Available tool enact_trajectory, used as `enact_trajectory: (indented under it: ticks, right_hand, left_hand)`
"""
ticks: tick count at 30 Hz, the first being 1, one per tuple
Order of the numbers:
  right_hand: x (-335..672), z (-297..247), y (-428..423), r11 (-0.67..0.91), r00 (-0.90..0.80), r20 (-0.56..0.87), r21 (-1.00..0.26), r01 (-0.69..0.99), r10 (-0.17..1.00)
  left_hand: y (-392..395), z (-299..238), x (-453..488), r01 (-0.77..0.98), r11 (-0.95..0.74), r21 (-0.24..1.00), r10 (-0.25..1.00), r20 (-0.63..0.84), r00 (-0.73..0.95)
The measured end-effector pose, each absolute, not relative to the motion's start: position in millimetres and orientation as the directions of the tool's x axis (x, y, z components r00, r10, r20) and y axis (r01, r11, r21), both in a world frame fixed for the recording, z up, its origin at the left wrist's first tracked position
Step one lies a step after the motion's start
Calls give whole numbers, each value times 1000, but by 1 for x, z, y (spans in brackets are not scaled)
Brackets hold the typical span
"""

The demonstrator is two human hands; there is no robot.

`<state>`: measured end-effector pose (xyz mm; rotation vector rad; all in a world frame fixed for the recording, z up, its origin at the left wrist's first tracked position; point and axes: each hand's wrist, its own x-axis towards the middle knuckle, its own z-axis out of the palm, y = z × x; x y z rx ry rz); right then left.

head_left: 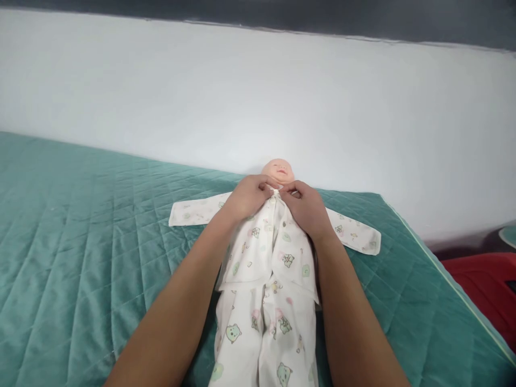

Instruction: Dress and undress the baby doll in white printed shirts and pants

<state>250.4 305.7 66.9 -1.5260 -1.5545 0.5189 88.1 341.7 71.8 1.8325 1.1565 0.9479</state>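
A baby doll (279,170) lies on its back on a green quilted bed cover (80,226), its head toward the wall. It wears a white printed shirt (282,252) with sleeves spread out to both sides, and matching trousers (266,333). My left hand (248,196) pinches the left side of the shirt's collar just under the doll's chin. My right hand (306,207) pinches the right side of the collar. The fingertips of both hands meet at the neckline, fingers closed on the fabric.
A white wall (258,97) runs behind the bed. The bed's right edge (443,269) slants down toward the front. Beyond it on the floor is something red (484,290), and a pale green rounded thing (508,234) at the far right edge.
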Motion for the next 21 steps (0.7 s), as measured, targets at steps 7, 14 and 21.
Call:
enact_trajectory:
  ticks: [7, 14, 21]
  right_hand:
    - [247, 65, 305, 219, 123, 358, -771, 599, 926]
    - [246, 66, 305, 227, 122, 366, -771, 596, 922]
    - [245, 65, 305, 229, 162, 376, -797, 558, 912]
  left_hand:
    - [340, 76, 88, 365, -288, 886, 926, 161, 340]
    - [341, 76, 91, 413, -306, 858, 936, 192, 296]
    - [343, 73, 95, 257, -169, 952, 965, 107, 239]
